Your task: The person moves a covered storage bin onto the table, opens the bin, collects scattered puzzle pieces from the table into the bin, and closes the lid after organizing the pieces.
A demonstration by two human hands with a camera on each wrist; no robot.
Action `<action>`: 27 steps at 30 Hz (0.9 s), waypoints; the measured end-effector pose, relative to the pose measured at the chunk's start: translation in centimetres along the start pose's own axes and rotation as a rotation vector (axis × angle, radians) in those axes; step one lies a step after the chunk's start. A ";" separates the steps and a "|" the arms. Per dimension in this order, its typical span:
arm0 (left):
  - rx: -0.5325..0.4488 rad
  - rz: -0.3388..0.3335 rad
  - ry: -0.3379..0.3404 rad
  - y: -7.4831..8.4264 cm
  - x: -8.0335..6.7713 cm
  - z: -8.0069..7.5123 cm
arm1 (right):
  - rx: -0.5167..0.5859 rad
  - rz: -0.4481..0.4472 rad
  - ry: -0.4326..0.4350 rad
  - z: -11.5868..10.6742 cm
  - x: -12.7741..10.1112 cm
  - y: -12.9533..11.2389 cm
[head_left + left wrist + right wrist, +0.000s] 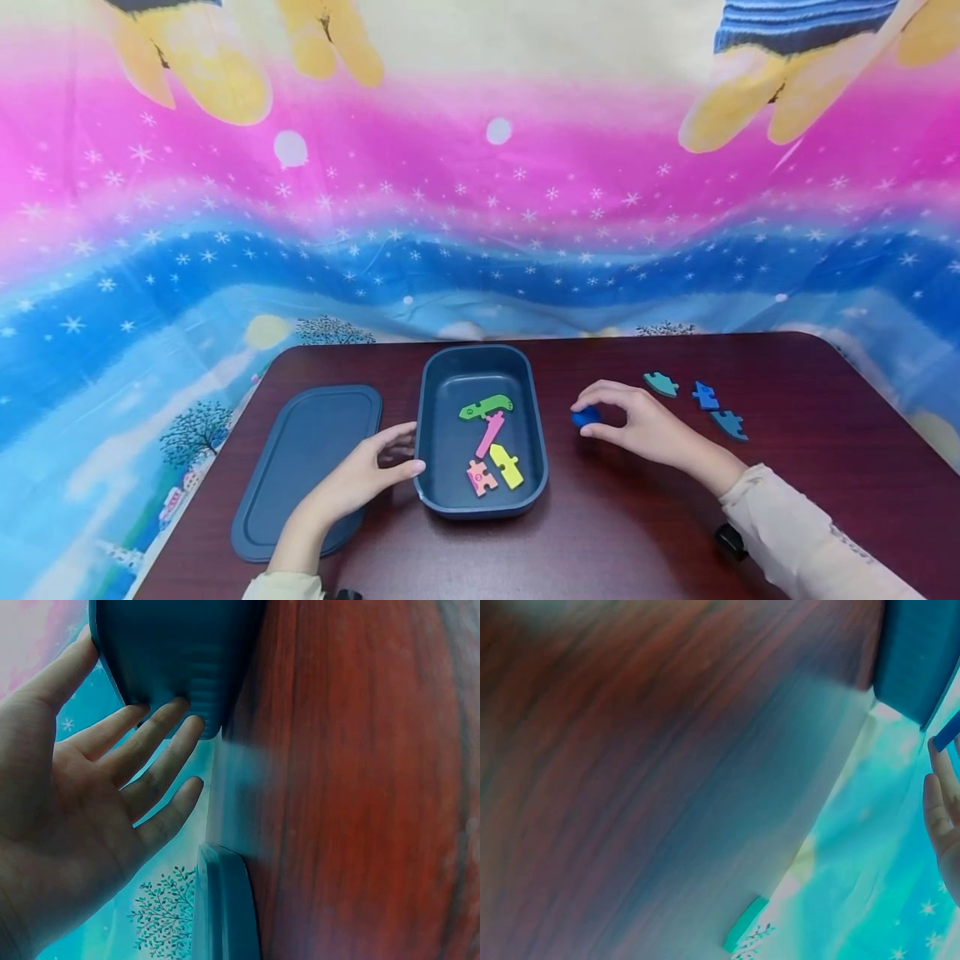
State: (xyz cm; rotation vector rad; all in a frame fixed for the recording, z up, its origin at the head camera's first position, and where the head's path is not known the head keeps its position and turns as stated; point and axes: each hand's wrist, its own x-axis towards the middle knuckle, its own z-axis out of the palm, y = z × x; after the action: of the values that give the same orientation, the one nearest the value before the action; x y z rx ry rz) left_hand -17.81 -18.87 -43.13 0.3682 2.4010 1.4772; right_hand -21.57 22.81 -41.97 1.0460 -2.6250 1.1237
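A: Blue piece (586, 416) is pinched in the right hand (637, 425), just right of the box (480, 496)?
B: Yes. Left hand (371, 471), fingers relaxed, steadies it. Four pieces inside, three pieces (705, 395) remain on the tabletop (645, 517).

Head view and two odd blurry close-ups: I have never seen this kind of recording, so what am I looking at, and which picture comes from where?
No machine here: a person works with bare hands. The wide picture comes from a camera on the head, looking down at a dark table. The two close-ups come from cameras strapped to each wrist, hence the tilted, blurry look.

On the table stands a blue tray with four puzzle pieces inside: a green piece, a pink strip, a pink piece and a yellow piece. Its lid lies to the left. Three teal and blue pieces lie to the right.

The left hand rests with straight fingers against the tray's side. The right hand pinches a blue piece.
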 end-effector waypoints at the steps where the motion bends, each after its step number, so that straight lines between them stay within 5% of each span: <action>1: 0.001 -0.001 0.002 0.0 0.0 0.0 | 0.006 -0.008 0.002 0.1 0.1 -0.2; 27: -0.008 -0.011 -0.008 0.0 0.0 -0.1 | 0.146 -0.073 -0.048 2.1 3.4 -4.5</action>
State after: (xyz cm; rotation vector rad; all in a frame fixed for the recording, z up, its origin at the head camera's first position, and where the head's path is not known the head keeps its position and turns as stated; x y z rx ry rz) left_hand -17.80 -18.94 -43.05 0.3583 2.3863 1.4776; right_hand -21.01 17.26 -39.65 1.2001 -2.5492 1.3059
